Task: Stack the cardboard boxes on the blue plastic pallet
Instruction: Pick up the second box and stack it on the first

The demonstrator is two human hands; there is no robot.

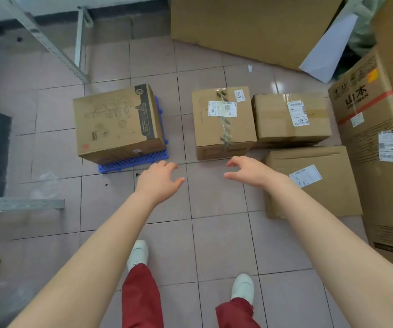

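A printed cardboard box (117,123) sits on the blue plastic pallet (134,160) at centre left; only the pallet's front and right edges show. On the floor to its right stands a taped box with labels (222,121), beside it a second labelled box (290,118), and in front of that a flatter box (313,183). My left hand (159,179) and my right hand (252,171) reach forward over the tiles, fingers apart and empty, just short of the taped box.
A tall carton with red tape (377,143) stands at the right. Large flat cardboard (250,27) leans along the back. Metal shelf frames (49,46) rise at the left. My feet in white shoes (138,254) stand on the pink tiled floor.
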